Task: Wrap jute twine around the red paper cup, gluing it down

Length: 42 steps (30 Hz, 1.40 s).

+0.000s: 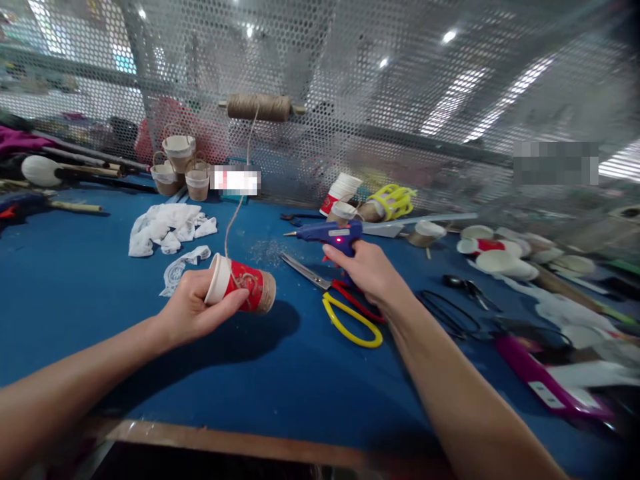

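Note:
My left hand is closed round a red and white paper cup, tipped on its side with its white rim to the left. Brown twine is wound about the cup's base end. A strand of twine runs from the cup up to a spool. My right hand grips a blue glue gun, its nozzle pointing left and a red light lit on its body. Scissors with red and yellow handles lie open on the blue table below the gun.
White lace lies at the left on the table. Small twine-wrapped cups stand behind it, by a perforated metal screen. Stacked cups are at the back. A magenta power strip, cords and more cups clutter the right.

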### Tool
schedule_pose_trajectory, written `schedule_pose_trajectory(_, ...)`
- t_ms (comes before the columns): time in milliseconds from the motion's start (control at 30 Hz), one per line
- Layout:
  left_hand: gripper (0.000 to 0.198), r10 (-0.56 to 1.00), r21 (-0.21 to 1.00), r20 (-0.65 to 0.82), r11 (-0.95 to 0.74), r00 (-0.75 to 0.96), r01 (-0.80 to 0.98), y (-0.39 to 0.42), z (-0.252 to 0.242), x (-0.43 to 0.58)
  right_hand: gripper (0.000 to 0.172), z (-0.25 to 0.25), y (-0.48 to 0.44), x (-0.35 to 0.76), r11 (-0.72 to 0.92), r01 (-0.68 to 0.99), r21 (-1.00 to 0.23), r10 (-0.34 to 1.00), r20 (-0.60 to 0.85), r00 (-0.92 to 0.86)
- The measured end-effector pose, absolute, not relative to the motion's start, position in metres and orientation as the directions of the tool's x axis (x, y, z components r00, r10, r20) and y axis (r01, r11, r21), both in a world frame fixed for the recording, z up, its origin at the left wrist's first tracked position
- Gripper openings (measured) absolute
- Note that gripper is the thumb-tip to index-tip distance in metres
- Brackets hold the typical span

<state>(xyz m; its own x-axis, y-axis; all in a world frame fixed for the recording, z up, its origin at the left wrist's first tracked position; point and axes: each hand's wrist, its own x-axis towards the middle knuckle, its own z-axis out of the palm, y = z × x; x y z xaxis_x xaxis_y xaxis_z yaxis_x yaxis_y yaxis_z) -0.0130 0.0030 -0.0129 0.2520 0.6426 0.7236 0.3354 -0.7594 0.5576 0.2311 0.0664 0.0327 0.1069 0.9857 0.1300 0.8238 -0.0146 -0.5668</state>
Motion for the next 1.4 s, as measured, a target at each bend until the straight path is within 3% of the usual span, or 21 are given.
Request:
schedule_pose_trajectory(267,0.031,0.665,0.581,0.700,-0.743,0.262,0.333,0.005,-0.014,-0.014,0.037,-0.012,0.132,0.234,-0.116,0.812,-0.572,0.989,0.005,0.144)
schedule_pose_trajectory(467,0.030,0.678,0.588,0.682,-0.731,0.275,0.346,0.004,-0.013,-0.013,0.031,0.005,0.123,0.216,-0.001,0.866,-0.500,0.994,0.094,0.055)
schedule_pose_trajectory(600,0.027,0.663,0.564,0.675,-0.746,0.324,0.354,0.002,-0.014,-0.011,0.035,0.026,0.083,0.178,0.267,0.759,-0.594,0.952,0.042,-0.302)
schedule_pose_trajectory(667,0.028,0.649,0.549,0.665,-0.760,0.369,0.347,0.002,-0.015,-0.011,0.040,0.032,0.063,0.157,0.396,0.465,-0.791,0.767,0.007,-0.641)
schedule_pose_trajectory(700,0.028,0.645,0.548,0.658,-0.764,0.388,0.340,0.002,-0.016,-0.011,0.035,0.034,0.055,0.148,0.418,0.389,-0.821,0.722,0.040,-0.691)
schedule_pose_trajectory(833,0.027,0.761,0.691,0.526,-0.643,0.380,0.331,0.002,-0.017,-0.012,0.018,0.035,0.038,0.136,0.302,0.241,-0.922,0.839,0.137,-0.526)
schedule_pose_trajectory(1000,0.025,0.942,0.972,0.147,-0.194,0.302,0.130,0.002,-0.012,-0.010,0.011,0.040,0.030,0.153,0.258,0.113,-0.960,0.897,0.194,-0.398)
schedule_pose_trajectory(1133,0.023,0.953,0.997,-0.042,0.059,0.300,-0.050,0.002,-0.010,-0.007,0.012,0.041,0.022,0.164,0.312,0.086,-0.946,0.928,0.284,-0.241)
schedule_pose_trajectory(1267,0.020,0.953,0.990,-0.102,0.124,0.286,-0.060,-0.001,-0.006,-0.005,0.015,0.033,0.025,0.168,0.360,0.123,-0.925,0.930,0.345,-0.126)
schedule_pose_trajectory(1400,0.018,0.947,0.987,-0.132,0.153,0.293,-0.050,-0.003,-0.004,-0.002,0.016,0.028,0.029,0.168,0.391,0.149,-0.908,0.919,0.375,-0.124)
